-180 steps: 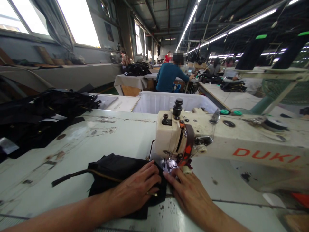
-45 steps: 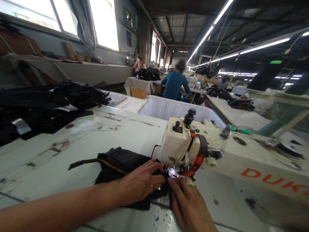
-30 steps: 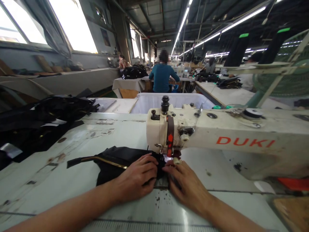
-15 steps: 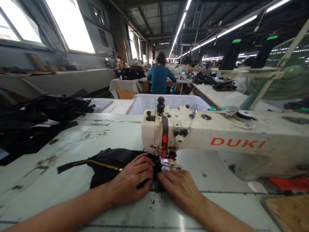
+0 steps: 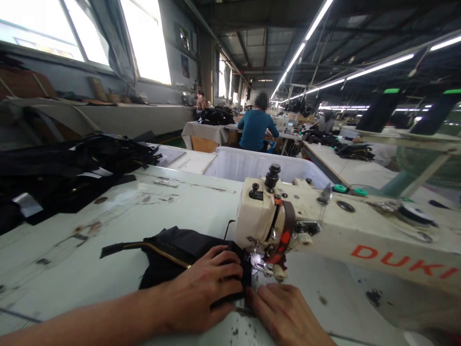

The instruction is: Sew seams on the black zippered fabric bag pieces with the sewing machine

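A black fabric piece [image 5: 201, 240] with a gold-toothed zipper [image 5: 167, 253] lies on the pale green table, its right edge at the lit presser foot [image 5: 264, 265] of the sewing machine [image 5: 248, 209]. My left hand [image 5: 209, 290] rests over the piece, fingers curled on top and thumb at its near edge, closed on the cloth. Beside the presser foot, my right hand [image 5: 284, 310] has its fingers bent and pressed together at the fabric's near right corner. The fingertips there are partly hidden.
A heap of black pieces [image 5: 72, 168] covers the table's left side. Behind the machine stands a white bin [image 5: 230, 163]. A person in a teal top [image 5: 256, 129] sits at a farther table. Thread cones [image 5: 378, 110] and a green fan [image 5: 414, 168] are at right.
The view has turned left, so the machine appears farther right and tilted. Both hands remain at the fabric by the presser foot, and the left fingers lie slightly more spread.
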Demonstrator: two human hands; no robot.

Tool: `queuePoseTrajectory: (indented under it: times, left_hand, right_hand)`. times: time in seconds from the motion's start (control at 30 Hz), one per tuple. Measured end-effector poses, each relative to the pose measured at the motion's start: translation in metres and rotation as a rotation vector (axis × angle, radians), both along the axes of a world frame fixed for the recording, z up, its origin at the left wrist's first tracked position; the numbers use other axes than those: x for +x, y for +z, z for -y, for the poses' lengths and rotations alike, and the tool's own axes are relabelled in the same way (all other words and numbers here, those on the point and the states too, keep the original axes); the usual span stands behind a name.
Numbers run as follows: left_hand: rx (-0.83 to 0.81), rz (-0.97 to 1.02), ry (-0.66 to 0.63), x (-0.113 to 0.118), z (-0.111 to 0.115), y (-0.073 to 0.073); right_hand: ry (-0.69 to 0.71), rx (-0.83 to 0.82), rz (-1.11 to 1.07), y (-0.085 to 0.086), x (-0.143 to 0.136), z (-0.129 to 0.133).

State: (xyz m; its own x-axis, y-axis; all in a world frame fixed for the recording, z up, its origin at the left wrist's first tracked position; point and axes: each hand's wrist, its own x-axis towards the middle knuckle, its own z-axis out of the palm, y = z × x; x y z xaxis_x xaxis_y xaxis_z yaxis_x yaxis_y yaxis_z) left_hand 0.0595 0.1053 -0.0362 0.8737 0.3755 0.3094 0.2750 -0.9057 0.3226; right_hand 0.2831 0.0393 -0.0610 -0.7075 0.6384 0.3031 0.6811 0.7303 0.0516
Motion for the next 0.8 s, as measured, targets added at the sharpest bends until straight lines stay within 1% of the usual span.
queuePoseTrajectory:
  times: [0.13, 0.23, 0.43, 0.57, 0.7, 0.8]
  left_hand:
    - [0.008, 0.037, -0.005, 0.0, -0.004, -0.006]
    - [0.013, 0.04, 0.005, -0.001, -0.01, -0.008]
    - [0.012, -0.004, -0.042, -0.003, -0.023, -0.003]
    - [0.027, -0.03, -0.068, -0.002, -0.029, -0.002]
    - [0.056, -0.012, -0.068, 0.0, -0.032, -0.005]
    - [0.102, 0.01, -0.063, 0.001, -0.035, -0.007]
  right_hand:
    - [0.019, 0.134, 0.013, -0.003, -0.002, -0.006]
    - [-0.02, 0.228, -0.042, -0.005, -0.006, -0.011]
    - [-0.113, 0.33, -0.072, -0.013, -0.005, -0.016]
    - [-0.165, 0.346, -0.05, -0.018, -0.004, -0.015]
    - [-0.185, 0.344, -0.032, -0.02, -0.004, -0.015]
    - [-0.214, 0.311, -0.008, -0.022, -0.002, -0.015]
